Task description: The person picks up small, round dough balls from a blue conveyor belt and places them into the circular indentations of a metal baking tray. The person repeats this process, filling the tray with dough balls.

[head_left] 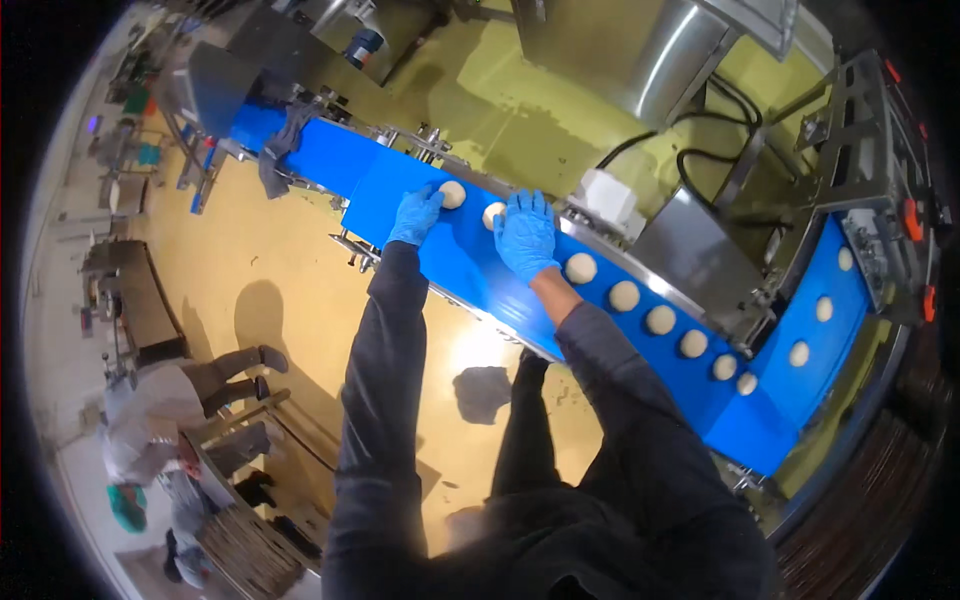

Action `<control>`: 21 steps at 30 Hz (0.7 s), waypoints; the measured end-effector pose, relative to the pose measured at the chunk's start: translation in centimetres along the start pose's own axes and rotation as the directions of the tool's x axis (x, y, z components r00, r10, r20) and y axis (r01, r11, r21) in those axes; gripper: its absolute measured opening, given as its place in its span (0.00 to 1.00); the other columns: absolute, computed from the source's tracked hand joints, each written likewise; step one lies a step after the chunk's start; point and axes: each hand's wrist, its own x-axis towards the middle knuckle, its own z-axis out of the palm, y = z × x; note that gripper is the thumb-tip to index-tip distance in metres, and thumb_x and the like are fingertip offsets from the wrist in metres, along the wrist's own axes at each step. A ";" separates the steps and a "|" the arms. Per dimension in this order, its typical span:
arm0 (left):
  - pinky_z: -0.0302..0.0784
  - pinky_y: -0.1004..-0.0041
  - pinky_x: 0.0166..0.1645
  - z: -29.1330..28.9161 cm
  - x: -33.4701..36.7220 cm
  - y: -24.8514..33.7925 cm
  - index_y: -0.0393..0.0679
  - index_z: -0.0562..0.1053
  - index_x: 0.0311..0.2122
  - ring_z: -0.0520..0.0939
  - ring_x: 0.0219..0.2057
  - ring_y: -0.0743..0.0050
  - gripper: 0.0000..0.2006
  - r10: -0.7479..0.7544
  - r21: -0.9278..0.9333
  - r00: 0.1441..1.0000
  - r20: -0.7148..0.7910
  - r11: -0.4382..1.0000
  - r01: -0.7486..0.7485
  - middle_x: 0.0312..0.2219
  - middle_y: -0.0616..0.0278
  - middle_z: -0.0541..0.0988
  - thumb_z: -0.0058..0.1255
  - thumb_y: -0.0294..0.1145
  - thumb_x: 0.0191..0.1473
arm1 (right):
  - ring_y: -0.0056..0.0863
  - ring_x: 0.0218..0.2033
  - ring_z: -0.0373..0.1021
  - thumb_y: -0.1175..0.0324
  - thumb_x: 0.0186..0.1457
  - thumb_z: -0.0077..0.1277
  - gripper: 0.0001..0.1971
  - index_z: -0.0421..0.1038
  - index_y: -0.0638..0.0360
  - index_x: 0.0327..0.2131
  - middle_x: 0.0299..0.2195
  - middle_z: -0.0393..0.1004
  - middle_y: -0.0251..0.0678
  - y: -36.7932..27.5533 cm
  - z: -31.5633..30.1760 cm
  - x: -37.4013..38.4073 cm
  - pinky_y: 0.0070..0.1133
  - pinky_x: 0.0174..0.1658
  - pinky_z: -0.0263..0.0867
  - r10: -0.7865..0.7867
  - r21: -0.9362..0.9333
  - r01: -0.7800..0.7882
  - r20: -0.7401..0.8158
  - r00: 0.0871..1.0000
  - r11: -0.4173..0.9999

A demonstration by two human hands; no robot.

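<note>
Cream dough balls (625,296), diagonal row down-right

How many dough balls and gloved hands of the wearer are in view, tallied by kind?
Blue-gloved hands: 2, the left hand and the right hand
Pale dough balls: 11 visible; whether the right hand covers another cannot be told
Total: 13 visible

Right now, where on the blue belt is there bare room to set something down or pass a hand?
The blue belt is bare between the dark cloth and the left hand, and along its near side between the forearms. It is crowded farther across: dough balls line up from the left hand past the right hand.
</note>
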 end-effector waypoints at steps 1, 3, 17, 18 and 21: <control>0.70 0.55 0.50 1.1 0.6 1.1 0.38 0.75 0.46 0.75 0.45 0.42 0.22 0.009 0.016 1.000 0.016 1.000 -0.009 0.41 0.44 0.77 0.51 0.46 0.53 | 0.52 0.53 0.61 0.59 0.50 0.52 0.21 0.71 0.64 0.44 0.47 0.69 0.55 0.4 1.6 0.2 0.44 0.56 0.55 0.018 -0.025 -0.019 -0.029 0.999 1.000; 0.70 0.55 0.50 4.6 0.7 7.2 0.38 0.76 0.43 0.76 0.44 0.44 0.20 0.053 -0.004 0.995 0.089 0.999 -0.053 0.41 0.46 0.77 0.54 0.44 0.51 | 0.52 0.56 0.58 0.60 0.49 0.53 0.19 0.72 0.59 0.44 0.50 0.67 0.54 4.5 3.5 -0.5 0.45 0.59 0.51 0.078 -0.133 -0.089 -0.084 0.993 0.987; 0.74 0.74 0.44 2.0 -5.9 9.8 0.39 0.74 0.44 0.78 0.39 0.72 0.13 -0.065 -0.667 0.852 0.519 0.593 0.451 0.39 0.58 0.79 0.52 0.32 0.54 | 0.35 0.38 0.71 0.59 0.57 0.48 0.21 0.65 0.59 0.50 0.43 0.67 0.45 2.5 -4.2 -6.0 0.28 0.44 0.68 0.551 0.534 -0.566 0.207 0.808 0.628; 0.74 0.68 0.45 3.1 -6.4 11.6 0.39 0.75 0.44 0.78 0.40 0.64 0.17 -0.077 -0.437 0.960 0.268 0.879 0.193 0.41 0.52 0.78 0.52 0.40 0.54 | 0.39 0.38 0.71 0.58 0.56 0.49 0.21 0.65 0.59 0.50 0.44 0.67 0.47 2.8 -4.1 -5.5 0.31 0.42 0.69 0.538 0.303 -0.563 0.170 0.826 0.769; 0.73 0.63 0.48 3.2 -7.5 16.1 0.40 0.74 0.45 0.79 0.41 0.55 0.21 0.203 -0.106 0.964 0.171 0.977 -0.187 0.43 0.47 0.77 0.55 0.45 0.52 | 0.48 0.35 0.72 0.59 0.56 0.49 0.17 0.67 0.59 0.44 0.42 0.68 0.52 4.7 -2.7 -5.9 0.40 0.35 0.69 0.484 0.046 -0.494 0.140 0.864 0.868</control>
